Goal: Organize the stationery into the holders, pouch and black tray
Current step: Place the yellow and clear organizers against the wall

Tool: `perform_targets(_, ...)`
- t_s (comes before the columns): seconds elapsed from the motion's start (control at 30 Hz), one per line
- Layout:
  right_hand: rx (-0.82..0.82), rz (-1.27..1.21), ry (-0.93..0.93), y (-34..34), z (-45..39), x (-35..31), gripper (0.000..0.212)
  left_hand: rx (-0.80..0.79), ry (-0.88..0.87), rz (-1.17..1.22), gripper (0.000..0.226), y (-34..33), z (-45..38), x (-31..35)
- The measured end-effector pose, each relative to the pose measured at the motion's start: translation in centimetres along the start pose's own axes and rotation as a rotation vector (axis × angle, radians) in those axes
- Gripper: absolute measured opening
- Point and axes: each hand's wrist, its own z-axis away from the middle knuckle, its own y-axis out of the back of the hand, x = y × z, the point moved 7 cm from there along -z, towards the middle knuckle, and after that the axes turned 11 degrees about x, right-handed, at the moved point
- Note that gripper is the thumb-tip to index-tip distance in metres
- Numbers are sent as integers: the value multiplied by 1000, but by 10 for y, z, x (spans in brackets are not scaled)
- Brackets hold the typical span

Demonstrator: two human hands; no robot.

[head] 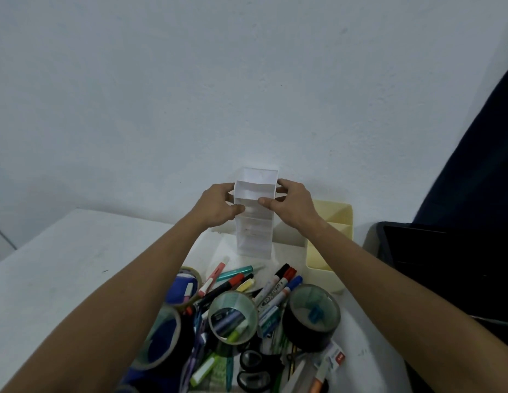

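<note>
A tall white tiered holder [256, 191] stands on the white table near the wall, with several stepped compartments. My left hand [217, 207] grips its left side and my right hand [289, 204] grips its right side, thumbs on the front. Just right of it stands a pale yellow holder [332, 239]. A black tray [434, 251] sits at the far right. In front lies a heap of markers [278, 287], pens, tape rolls [233, 314], black scissors [255, 367] and a blue pouch [182, 290].
A black tape roll [312, 319] lies right of the clear ones. Another clear tape roll [159, 338] sits under my left forearm. The white wall rises directly behind the holders. A dark curtain [480, 154] hangs at the right.
</note>
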Motion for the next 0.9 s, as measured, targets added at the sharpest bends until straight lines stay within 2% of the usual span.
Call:
perform_targets(0.2,44,36,7,0,3,-3,58,76,-33,-166,34,-4,2,1)
perform_targets(0.3,104,51,61,5,14,-9,61,38,-14,-194,38,-4,9,4)
perform_targets(0.43,132,92,52,11,30,-8,84,37,23,-232,52,8,18,7)
perform_targets(0.57,90,117,126,12,57,-24,77,26,28,-322,58,30,40,19)
perform_targets(0.7,-93,178,294,-3,94,-50,53,4,50,-380,41,59,83,24)
perform_targets(0.8,-381,234,405,-20,131,-61,35,-87,120,-459,25,73,124,13)
perform_targets(0.9,-618,355,469,-33,164,-61,30,-231,142,-604,27,73,164,-2)
